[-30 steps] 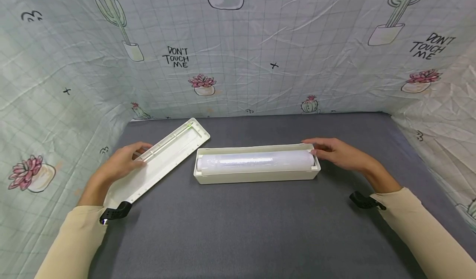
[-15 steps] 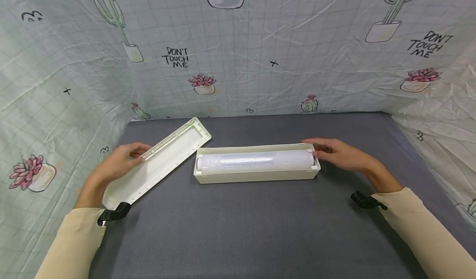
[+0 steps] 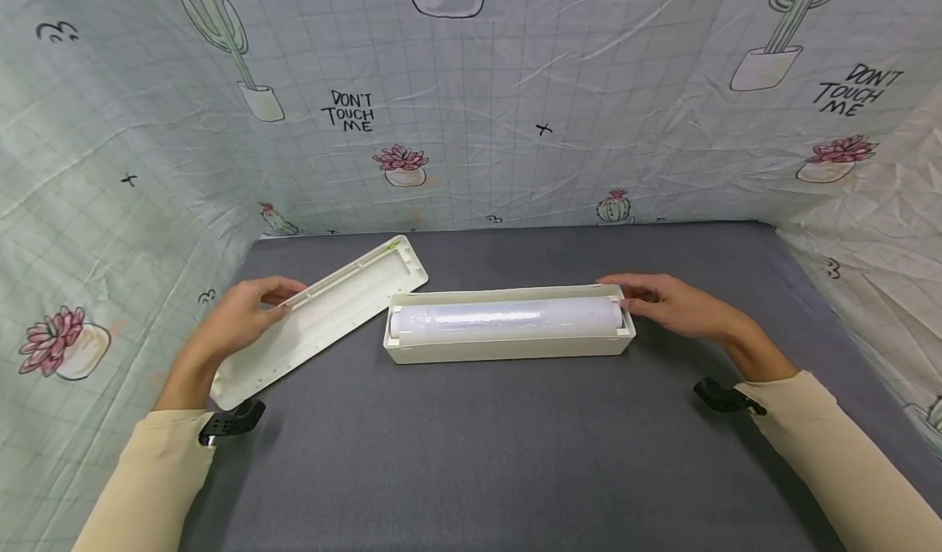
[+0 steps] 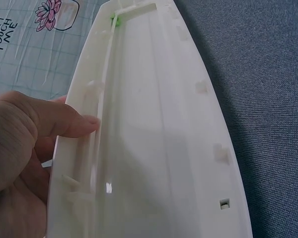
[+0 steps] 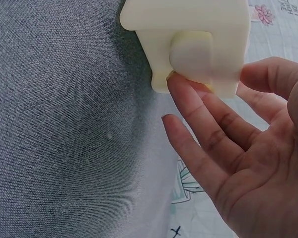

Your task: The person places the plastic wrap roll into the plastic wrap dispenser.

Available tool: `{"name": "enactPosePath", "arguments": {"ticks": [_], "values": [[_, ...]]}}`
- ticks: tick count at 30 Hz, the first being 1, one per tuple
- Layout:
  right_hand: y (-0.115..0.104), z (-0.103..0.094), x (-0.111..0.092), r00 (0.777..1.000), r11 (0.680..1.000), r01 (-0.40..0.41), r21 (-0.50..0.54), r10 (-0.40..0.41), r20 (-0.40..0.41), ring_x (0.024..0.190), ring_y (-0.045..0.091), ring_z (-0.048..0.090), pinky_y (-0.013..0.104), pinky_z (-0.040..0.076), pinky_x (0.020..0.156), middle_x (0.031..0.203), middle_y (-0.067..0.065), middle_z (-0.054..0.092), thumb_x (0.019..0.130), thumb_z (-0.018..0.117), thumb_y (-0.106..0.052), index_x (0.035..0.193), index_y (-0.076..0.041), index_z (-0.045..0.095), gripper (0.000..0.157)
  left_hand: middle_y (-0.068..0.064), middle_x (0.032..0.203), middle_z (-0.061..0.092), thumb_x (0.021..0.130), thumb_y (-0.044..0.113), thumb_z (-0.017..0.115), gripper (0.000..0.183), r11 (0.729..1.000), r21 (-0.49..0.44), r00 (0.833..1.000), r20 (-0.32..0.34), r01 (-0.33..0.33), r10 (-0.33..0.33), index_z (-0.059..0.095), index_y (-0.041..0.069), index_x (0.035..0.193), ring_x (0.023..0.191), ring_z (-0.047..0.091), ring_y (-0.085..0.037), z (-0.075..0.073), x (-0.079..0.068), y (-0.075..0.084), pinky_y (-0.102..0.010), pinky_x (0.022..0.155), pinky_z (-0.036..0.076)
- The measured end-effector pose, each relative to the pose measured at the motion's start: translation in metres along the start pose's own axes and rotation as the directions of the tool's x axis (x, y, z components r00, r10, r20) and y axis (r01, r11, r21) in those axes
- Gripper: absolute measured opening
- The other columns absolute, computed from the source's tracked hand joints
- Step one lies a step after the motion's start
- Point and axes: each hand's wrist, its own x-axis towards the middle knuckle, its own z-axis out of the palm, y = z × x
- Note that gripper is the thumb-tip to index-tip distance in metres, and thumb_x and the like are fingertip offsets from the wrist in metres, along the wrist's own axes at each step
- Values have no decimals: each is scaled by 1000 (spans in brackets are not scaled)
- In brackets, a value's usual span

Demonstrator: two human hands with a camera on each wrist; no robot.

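Observation:
My left hand [image 3: 239, 319] pinches the long left edge of a white plastic dispenser lid [image 3: 338, 311]. The lid's inner side faces up, with a narrow rail along it and a green piece [image 4: 115, 21] near its far end. To the right, the matching dispenser box [image 3: 508, 350] stands on the table with a shiny roll of cling film [image 3: 508, 316] lying inside. My right hand [image 3: 677, 302] holds the box's right end at its far corner. In the right wrist view, fingers touch the end wall [image 5: 226, 54] around a rounded tab.
Dark grey cloth covers the table [image 3: 471, 454]. A cactus-printed sheet [image 3: 471, 110] hangs behind and on both sides. The lid's far end lies close to the box's left end; whether they touch I cannot tell.
The lid has turned slightly clockwise, and its far end has shifted right toward the box. My right hand, the box and the roll have stayed in place.

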Motion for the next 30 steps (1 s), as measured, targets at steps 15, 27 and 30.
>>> {"name": "enactPosePath", "arguments": {"ticks": [15, 27, 30], "values": [[4, 0, 3, 999, 999, 35, -14, -35, -10, 113, 18, 60, 26, 50, 91, 133, 11, 63, 107, 54, -18, 152, -11, 47, 46, -12, 120, 71, 99, 2, 60, 30, 997, 34, 997, -46, -63, 65, 68, 11, 126, 111, 65, -33, 2, 14, 17, -26, 81, 47], [-12, -15, 0, 999, 993, 25, -119, -29, -25, 107, 23, 66, 27, 51, 85, 120, 6, 70, 104, 60, -17, 146, -11, 56, 43, -11, 120, 71, 95, -3, 56, 36, 997, 37, 993, -86, -73, 76, 70, 11, 125, 114, 65, -29, 6, 35, 41, -40, 83, 48], [-18, -19, 0, 997, 988, 21, -152, -32, -69, 106, 21, 68, 25, 51, 85, 119, 5, 72, 103, 61, -18, 142, -13, 60, 39, -11, 121, 71, 96, -3, 56, 35, 995, 43, 991, -93, -91, 94, 69, 10, 126, 114, 64, -29, 7, 39, 45, -44, 84, 47]]}}
